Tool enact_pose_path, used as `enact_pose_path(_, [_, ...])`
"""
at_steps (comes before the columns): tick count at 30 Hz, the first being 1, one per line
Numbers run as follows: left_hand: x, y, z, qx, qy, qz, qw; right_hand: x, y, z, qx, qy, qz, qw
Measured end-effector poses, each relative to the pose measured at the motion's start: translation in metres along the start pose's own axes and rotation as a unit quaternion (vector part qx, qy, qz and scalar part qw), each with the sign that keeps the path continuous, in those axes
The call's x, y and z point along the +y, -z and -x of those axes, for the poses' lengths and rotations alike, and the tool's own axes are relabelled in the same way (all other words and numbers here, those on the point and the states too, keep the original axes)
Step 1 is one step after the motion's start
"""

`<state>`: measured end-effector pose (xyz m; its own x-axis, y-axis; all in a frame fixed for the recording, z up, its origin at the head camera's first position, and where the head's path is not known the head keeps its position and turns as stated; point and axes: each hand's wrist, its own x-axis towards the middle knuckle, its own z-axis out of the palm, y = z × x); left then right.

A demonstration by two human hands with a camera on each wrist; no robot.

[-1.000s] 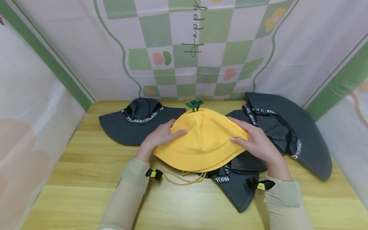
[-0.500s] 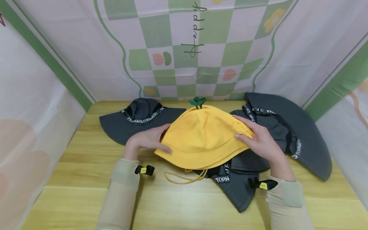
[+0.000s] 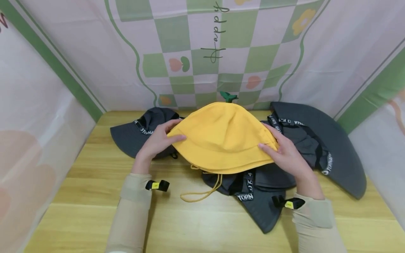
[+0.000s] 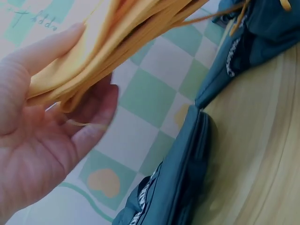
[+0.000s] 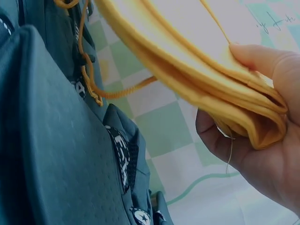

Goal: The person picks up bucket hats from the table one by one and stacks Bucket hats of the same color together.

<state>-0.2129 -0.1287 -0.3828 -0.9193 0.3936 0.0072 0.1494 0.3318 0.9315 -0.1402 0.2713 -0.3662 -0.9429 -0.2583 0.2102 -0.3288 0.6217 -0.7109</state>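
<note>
A yellow bucket hat (image 3: 221,137) with a green sprout (image 3: 229,96) on its crown is held up between both hands. My left hand (image 3: 158,140) grips one side of the brim, thumb on the near face and fingers behind. On the opposite side my right hand (image 3: 286,153) pinches the brim the same way. Layers of yellow cloth (image 5: 197,79) lie folded together in the right wrist view, between thumb and fingers. From the hat's underside a yellow cord (image 3: 202,194) hangs down toward the table.
A dark grey hat (image 3: 126,137) with lettered bands lies behind my left hand. Another grey wide-brimmed hat (image 3: 341,151) lies at the right, and more grey cloth (image 3: 265,211) spreads below the yellow hat. All are on a wooden table (image 3: 95,211) backed by a checked curtain (image 3: 234,59).
My left hand has shifted left and up to the brim's edge. The yellow hat has risen off the pile, showing more grey cloth beneath. My right hand keeps its grip.
</note>
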Motion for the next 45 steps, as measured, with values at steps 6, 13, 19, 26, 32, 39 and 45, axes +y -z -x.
enact_pose_path(6, [0.007, -0.001, 0.001, 0.097, 0.015, 0.099, 0.9902, -0.008, -0.01, -0.002, -0.006, -0.026, -0.03, 0.9992])
enact_pose_path(13, [0.009, 0.0, 0.0, 0.162, -0.019, 0.153, 0.9747, -0.013, -0.032, -0.01, -0.012, -0.022, -0.024, 0.9994])
enact_pose_path(19, [0.008, 0.0, -0.002, 0.184, -0.016, 0.165, 0.9688, -0.013, -0.043, -0.012, -0.028, -0.026, -0.021, 0.999])
enact_pose_path(26, [0.012, 0.003, 0.002, 0.191, 0.004, 0.179, 0.9652, -0.015, -0.051, -0.013, -0.05, -0.018, -0.03, 0.9981])
enact_pose_path(32, [0.011, 0.01, 0.004, 0.201, 0.024, 0.191, 0.9606, -0.021, -0.062, -0.012, -0.068, -0.014, -0.033, 0.9971])
enact_pose_path(39, [0.008, 0.034, 0.01, 0.223, 0.048, 0.147, 0.9624, -0.041, -0.077, -0.018, -0.09, -0.003, -0.036, 0.9953])
enact_pose_path(45, [0.004, 0.063, 0.023, 0.235, 0.072, 0.08, 0.966, -0.062, -0.096, -0.025, -0.122, 0.034, -0.038, 0.9912])
